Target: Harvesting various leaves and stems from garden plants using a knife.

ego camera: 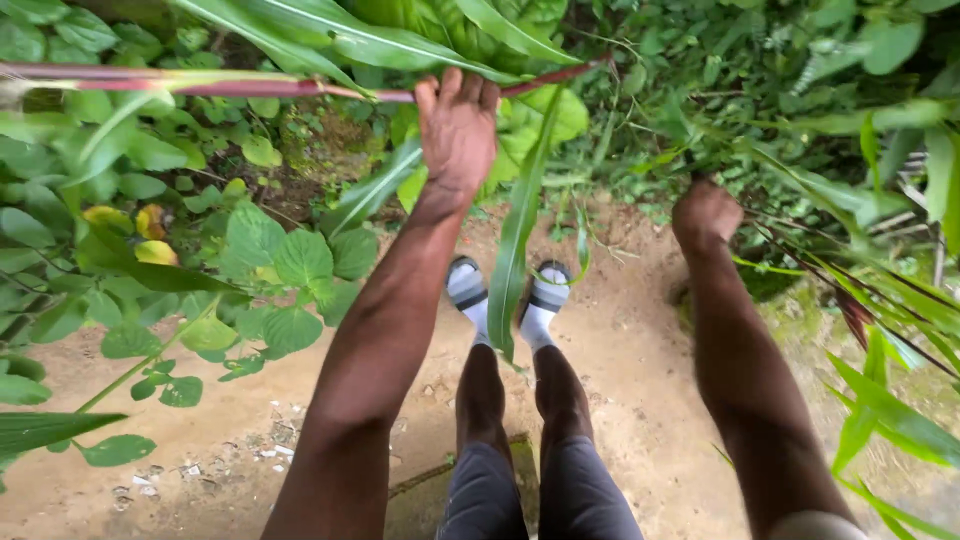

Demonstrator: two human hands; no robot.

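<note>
My left hand [458, 125] is raised in front of me, its fingers closed around a long reddish-purple plant stalk [250, 87] that runs across the top of the view from the left edge. Long green blades [515, 250] hang down from the stalk past my hand toward my feet. My right hand [705, 213] is lower and to the right, closed into a fist at the edge of the grassy plants [860, 250]; what it grips, if anything, is hidden by the fist and the leaves.
I stand on a bare dirt path [620, 350], my feet in white sandals [505, 295]. Broad-leaved weeds [260, 270] crowd the left side. Dense green bushes [760, 80] fill the back and right. Small stones [200, 465] lie on the ground at lower left.
</note>
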